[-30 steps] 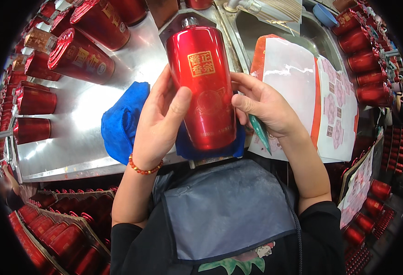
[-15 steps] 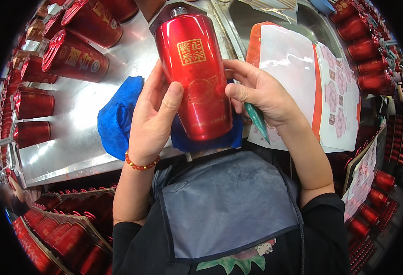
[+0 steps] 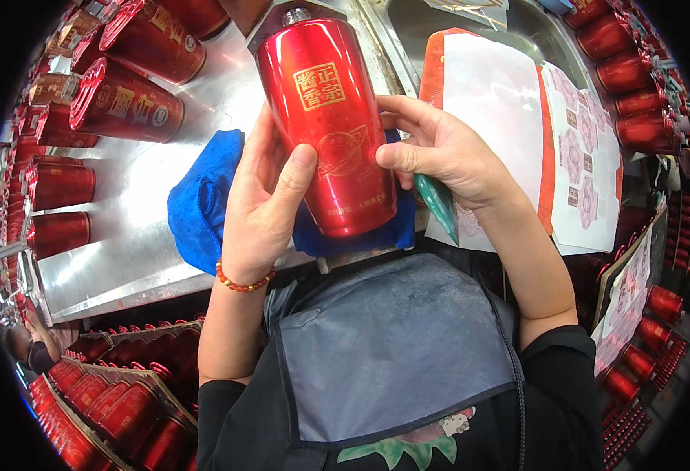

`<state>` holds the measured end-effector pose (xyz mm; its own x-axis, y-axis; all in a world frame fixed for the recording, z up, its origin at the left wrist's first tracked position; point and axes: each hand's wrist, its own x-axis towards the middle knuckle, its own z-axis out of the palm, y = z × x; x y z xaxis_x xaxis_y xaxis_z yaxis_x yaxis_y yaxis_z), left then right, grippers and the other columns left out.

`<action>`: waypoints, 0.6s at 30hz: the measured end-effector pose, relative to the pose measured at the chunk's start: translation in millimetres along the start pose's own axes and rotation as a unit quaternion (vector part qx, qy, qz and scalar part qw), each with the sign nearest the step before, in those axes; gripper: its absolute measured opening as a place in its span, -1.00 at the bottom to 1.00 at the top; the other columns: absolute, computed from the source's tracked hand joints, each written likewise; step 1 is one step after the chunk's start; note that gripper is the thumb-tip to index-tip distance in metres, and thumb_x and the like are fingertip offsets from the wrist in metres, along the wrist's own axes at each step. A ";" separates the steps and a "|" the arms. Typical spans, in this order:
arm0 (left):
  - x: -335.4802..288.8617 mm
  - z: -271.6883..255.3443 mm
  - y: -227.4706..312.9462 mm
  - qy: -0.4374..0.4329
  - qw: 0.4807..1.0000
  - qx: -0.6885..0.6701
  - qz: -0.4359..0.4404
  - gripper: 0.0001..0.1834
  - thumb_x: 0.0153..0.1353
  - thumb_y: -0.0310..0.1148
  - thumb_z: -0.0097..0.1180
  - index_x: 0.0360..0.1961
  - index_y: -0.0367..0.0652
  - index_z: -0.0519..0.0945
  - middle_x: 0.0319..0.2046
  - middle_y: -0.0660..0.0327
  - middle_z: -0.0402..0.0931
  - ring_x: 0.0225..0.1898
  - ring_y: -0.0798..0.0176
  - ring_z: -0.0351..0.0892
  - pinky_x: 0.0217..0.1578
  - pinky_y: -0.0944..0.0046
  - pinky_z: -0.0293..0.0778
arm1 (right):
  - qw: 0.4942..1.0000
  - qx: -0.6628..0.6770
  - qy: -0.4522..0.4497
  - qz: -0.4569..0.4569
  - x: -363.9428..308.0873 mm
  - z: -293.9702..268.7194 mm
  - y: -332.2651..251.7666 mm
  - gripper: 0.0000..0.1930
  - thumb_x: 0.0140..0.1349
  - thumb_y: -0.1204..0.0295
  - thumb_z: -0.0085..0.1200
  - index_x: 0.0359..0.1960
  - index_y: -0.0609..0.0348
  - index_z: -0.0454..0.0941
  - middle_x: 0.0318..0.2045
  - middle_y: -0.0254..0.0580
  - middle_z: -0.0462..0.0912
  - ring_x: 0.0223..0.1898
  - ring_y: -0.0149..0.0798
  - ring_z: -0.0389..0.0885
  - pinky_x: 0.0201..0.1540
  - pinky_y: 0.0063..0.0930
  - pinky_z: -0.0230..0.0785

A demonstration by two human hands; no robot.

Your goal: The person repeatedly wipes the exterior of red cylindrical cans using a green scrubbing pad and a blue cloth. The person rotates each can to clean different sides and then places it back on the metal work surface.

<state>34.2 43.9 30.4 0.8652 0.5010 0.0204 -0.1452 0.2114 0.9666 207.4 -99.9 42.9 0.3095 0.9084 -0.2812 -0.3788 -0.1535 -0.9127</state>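
A red bottle point(image 3: 325, 129) with gold markings is held between both hands, its neck toward just before twelve o'clock. Around it, the left hand point(image 3: 270, 184) grips the side at eight, thumb on the front; the right hand point(image 3: 443, 153) grips at three. A green pointed object point(image 3: 439, 210) pokes out at four, perhaps held in the right hand's partly hidden fingers. A blue cloth point(image 3: 207, 200) lies at eight on a steel table point(image 3: 137, 228), a white sheet point(image 3: 486, 102) at three, red containers point(image 3: 125, 106) at nine.
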 end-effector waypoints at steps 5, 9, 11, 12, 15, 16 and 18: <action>0.5 -0.2 0.5 0.001 1.000 0.001 0.000 -0.34 0.49 -0.36 0.05 0.49 -0.31 0.11 0.34 0.10 0.34 0.36 0.24 0.34 0.37 0.20 0.25 | 1.000 -0.001 -0.008 0.012 0.2 -5.1 1.7 -0.18 0.14 0.24 0.47 0.36 0.37 0.34 0.13 -0.04 0.56 -0.09 -0.39 0.62 -0.09 -0.56 0.49; 1.0 1.9 2.1 0.000 1.000 0.012 -0.002 -0.35 0.49 -0.36 0.06 0.49 -0.31 0.12 0.33 0.09 0.36 0.36 0.23 0.34 0.37 0.19 0.25 | 1.000 -0.023 0.000 0.007 1.2 -2.2 0.9 -0.15 0.12 0.21 0.49 0.37 0.35 0.33 0.13 -0.02 0.56 -0.09 -0.38 0.62 -0.10 -0.55 0.50; 0.9 2.1 2.0 0.001 1.000 0.014 -0.001 -0.35 0.49 -0.36 0.06 0.48 -0.32 0.13 0.32 0.08 0.36 0.36 0.23 0.34 0.37 0.19 0.25 | 1.000 -0.029 0.004 0.008 1.0 -1.6 0.5 -0.15 0.12 0.21 0.49 0.37 0.35 0.33 0.13 -0.02 0.56 -0.07 -0.36 0.62 -0.08 -0.55 0.50; 0.8 2.6 1.7 0.005 1.000 0.013 -0.001 -0.35 0.48 -0.36 0.06 0.48 -0.32 0.13 0.32 0.08 0.36 0.35 0.23 0.35 0.37 0.19 0.25 | 0.999 -0.032 0.006 0.008 0.9 -1.4 0.2 -0.15 0.12 0.21 0.49 0.37 0.35 0.33 0.13 -0.02 0.56 -0.06 -0.35 0.62 -0.08 -0.54 0.50; 0.9 2.7 2.0 0.005 1.000 0.011 -0.002 -0.35 0.48 -0.36 0.06 0.48 -0.32 0.13 0.32 0.08 0.37 0.35 0.23 0.35 0.37 0.19 0.25 | 0.999 -0.031 0.005 0.010 0.9 -1.5 -0.1 -0.16 0.13 0.23 0.48 0.37 0.35 0.33 0.13 -0.01 0.56 0.00 -0.31 0.62 -0.02 -0.52 0.51; 1.0 2.6 2.1 0.003 1.000 0.011 -0.002 -0.35 0.48 -0.36 0.06 0.48 -0.32 0.13 0.32 0.08 0.37 0.35 0.23 0.35 0.37 0.19 0.25 | 1.000 -0.029 0.003 0.010 1.1 -1.7 -0.1 -0.17 0.13 0.24 0.48 0.37 0.35 0.33 0.13 -0.01 0.56 0.02 -0.30 0.61 0.01 -0.51 0.51; 1.2 3.0 2.0 0.004 1.000 0.010 -0.001 -0.35 0.48 -0.36 0.06 0.48 -0.32 0.13 0.32 0.08 0.37 0.35 0.23 0.35 0.37 0.19 0.25 | 1.000 -0.020 0.002 0.008 1.1 -0.9 0.0 -0.17 0.13 0.25 0.48 0.37 0.36 0.33 0.13 -0.01 0.56 0.05 -0.28 0.61 0.06 -0.49 0.51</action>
<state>36.4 42.3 33.1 0.8620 0.5067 0.0164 -0.1332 0.1952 0.9717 208.5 -99.3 42.3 0.3078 0.9036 -0.2980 -0.3487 -0.1842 -0.9190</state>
